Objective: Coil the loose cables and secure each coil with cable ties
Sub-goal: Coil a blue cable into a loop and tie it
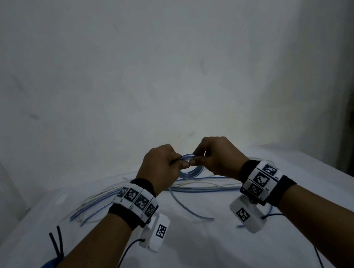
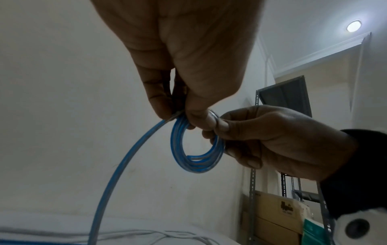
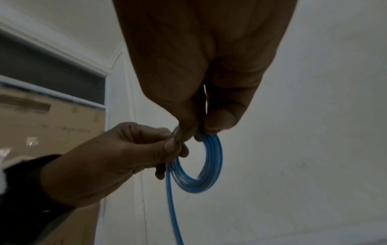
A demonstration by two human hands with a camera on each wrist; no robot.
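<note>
Both hands hold the small blue cable coil [image 2: 196, 149] up over the bench [image 1: 209, 253]: left hand [image 1: 161, 169] and right hand [image 1: 216, 159] each pinch its top. Looks light and springy, so I'd hold where the loops bunch.

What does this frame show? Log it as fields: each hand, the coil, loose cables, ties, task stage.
left hand: pinches the coil
right hand: pinches the coil's other side
coil: small blue ring, several turns, held above the table
tail: uncoiled length hangs to the table
loose cables: spread on the table
black ties: near left, unused
stage: winding, not tied
</note>
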